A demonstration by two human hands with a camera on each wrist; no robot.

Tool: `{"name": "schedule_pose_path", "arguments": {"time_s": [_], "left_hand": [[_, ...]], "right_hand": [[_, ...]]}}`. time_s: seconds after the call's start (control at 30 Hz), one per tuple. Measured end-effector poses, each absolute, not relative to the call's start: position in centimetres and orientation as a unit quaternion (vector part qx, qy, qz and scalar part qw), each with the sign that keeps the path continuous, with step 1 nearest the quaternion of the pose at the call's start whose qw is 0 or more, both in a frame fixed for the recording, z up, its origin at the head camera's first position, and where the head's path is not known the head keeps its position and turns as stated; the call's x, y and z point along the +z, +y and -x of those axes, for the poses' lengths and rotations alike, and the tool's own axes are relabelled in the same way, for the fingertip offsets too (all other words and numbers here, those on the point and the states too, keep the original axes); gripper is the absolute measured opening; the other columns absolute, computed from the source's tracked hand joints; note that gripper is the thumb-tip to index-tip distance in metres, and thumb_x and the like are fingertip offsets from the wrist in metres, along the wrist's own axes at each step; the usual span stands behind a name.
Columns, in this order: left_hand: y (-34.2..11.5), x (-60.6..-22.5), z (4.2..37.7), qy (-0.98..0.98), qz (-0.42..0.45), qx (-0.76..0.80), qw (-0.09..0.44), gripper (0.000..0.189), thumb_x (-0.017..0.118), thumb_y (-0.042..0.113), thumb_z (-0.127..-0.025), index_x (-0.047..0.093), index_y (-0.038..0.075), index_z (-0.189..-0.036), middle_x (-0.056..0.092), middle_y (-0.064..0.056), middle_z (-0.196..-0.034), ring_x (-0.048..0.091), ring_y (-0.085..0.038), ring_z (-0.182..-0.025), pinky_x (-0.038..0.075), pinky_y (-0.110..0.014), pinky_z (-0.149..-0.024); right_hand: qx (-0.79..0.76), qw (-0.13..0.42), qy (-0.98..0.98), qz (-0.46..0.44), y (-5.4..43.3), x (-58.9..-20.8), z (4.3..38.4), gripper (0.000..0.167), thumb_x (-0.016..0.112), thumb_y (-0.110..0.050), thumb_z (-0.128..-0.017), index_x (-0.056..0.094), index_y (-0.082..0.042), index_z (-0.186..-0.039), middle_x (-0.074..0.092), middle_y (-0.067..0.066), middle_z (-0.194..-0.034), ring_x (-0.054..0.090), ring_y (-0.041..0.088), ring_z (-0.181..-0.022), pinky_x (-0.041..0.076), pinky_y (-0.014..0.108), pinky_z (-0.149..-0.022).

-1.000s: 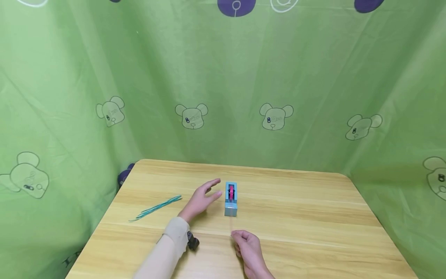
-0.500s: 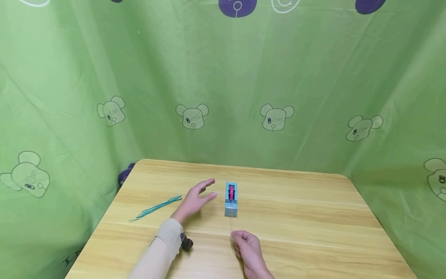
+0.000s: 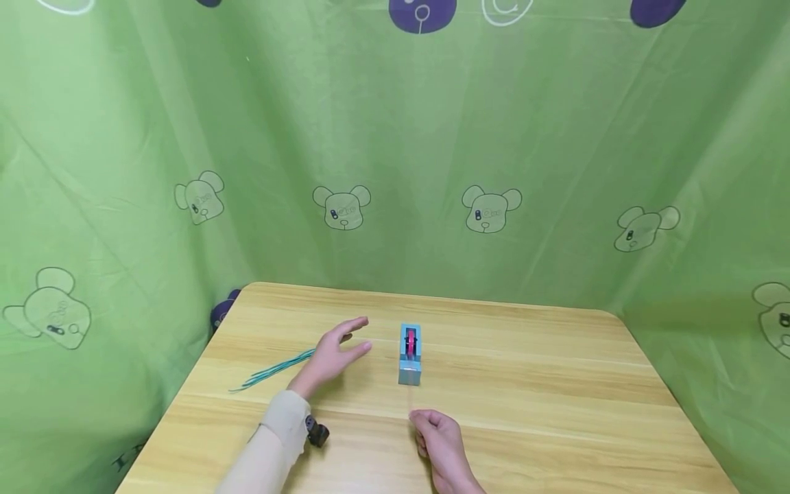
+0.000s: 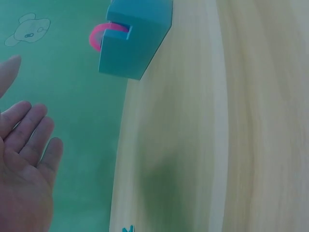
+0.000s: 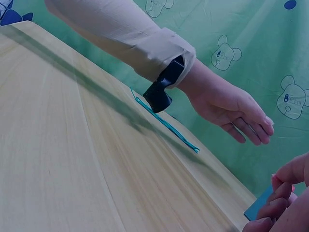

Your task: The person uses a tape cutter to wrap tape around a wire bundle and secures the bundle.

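A blue tape dispenser (image 3: 410, 376) with a pink tape roll (image 3: 411, 342) stands on the wooden table. From its front, a thin clear strip of tape (image 3: 410, 400) runs toward the person. Thumb and forefinger of my right hand (image 3: 441, 442) pinch the free end of that strip. My left hand (image 3: 330, 357) hovers left of the dispenser with fingers extended, holding nothing. In the left wrist view its palm (image 4: 24, 188) shows, apart from the dispenser (image 4: 145, 29). Beneath and beyond the left wrist lies a bundle of thin teal strands (image 3: 274, 371), its right end hidden by the hand.
The table (image 3: 555, 384) has rounded far corners. Behind and around it hangs a green curtain (image 3: 395, 123) printed with bear heads. A small black camera (image 3: 317, 432) is strapped at the left sleeve cuff.
My left hand has drawn left, away from the dispenser, and now overlaps the end of the teal strands. The right hand stays in place with the tape end.
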State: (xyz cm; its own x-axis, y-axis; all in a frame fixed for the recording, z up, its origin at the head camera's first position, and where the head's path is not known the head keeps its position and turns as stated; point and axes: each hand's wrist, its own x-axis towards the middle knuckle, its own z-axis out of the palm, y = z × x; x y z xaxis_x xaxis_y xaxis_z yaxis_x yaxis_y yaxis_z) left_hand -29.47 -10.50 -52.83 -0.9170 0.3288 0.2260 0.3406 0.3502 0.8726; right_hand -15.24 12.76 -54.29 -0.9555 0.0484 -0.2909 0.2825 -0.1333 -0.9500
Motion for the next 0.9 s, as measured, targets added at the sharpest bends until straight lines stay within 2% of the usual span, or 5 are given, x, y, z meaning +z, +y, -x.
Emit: {"name": "schedule_pose_path", "arguments": {"time_s": [0.27, 0.4, 0.57, 0.73, 0.9], "left_hand": [[-11.6, -52.6, 29.0, -0.822, 0.203, -0.532, 0.013, 0.065, 0.068, 0.042, -0.092, 0.047, 0.015, -0.147, 0.049, 0.004, -0.146, 0.043, -0.018, -0.135, 0.032, -0.038, -0.112], [-12.2, -52.6, 28.9, -0.826, 0.194, -0.529, 0.016, 0.061, 0.068, 0.038, -0.093, 0.048, 0.017, -0.146, 0.049, 0.005, -0.146, 0.044, -0.019, -0.134, 0.033, -0.040, -0.111], [-13.1, -52.6, 28.7, -0.830, 0.191, -0.524, 0.028, 0.060, 0.070, 0.033, -0.093, 0.048, 0.013, -0.145, 0.050, 0.002, -0.145, 0.045, -0.019, -0.134, 0.033, -0.040, -0.111], [-14.4, -52.9, 28.5, -0.836, 0.185, -0.516, 0.035, 0.058, 0.071, 0.031, -0.093, 0.050, 0.016, -0.144, 0.051, 0.001, -0.144, 0.045, -0.019, -0.134, 0.034, -0.040, -0.111], [-15.5, -53.1, 28.5, -0.833, 0.186, -0.520, 0.042, 0.058, 0.071, 0.029, -0.092, 0.050, 0.015, -0.144, 0.051, -0.003, -0.144, 0.045, -0.025, -0.134, 0.033, -0.046, -0.111]], "right_hand": [[-0.742, 0.084, 0.652, -0.135, 12.9, -54.4, 15.4, 0.025, 0.063, -0.014, -0.094, 0.066, 0.010, -0.103, 0.045, -0.003, -0.063, 0.041, 0.010, -0.059, 0.036, 0.020, -0.053], [-0.743, 0.083, 0.650, -0.137, 12.9, -54.4, 15.5, 0.025, 0.063, -0.014, -0.094, 0.066, 0.009, -0.103, 0.045, -0.003, -0.064, 0.041, 0.010, -0.059, 0.036, 0.020, -0.052], [-0.748, 0.087, 0.644, -0.137, 13.0, -54.5, 15.5, 0.024, 0.063, -0.014, -0.094, 0.065, 0.008, -0.101, 0.046, -0.003, -0.064, 0.041, 0.010, -0.059, 0.035, 0.020, -0.052], [-0.752, 0.089, 0.639, -0.135, 13.0, -54.7, 15.5, 0.022, 0.063, -0.014, -0.094, 0.066, 0.007, -0.098, 0.045, -0.003, -0.062, 0.041, 0.010, -0.058, 0.035, 0.020, -0.051], [-0.756, 0.090, 0.635, -0.132, 13.0, -54.8, 15.5, 0.021, 0.063, -0.015, -0.094, 0.066, 0.006, -0.096, 0.045, -0.003, -0.062, 0.040, 0.009, -0.057, 0.034, 0.019, -0.051]]}}
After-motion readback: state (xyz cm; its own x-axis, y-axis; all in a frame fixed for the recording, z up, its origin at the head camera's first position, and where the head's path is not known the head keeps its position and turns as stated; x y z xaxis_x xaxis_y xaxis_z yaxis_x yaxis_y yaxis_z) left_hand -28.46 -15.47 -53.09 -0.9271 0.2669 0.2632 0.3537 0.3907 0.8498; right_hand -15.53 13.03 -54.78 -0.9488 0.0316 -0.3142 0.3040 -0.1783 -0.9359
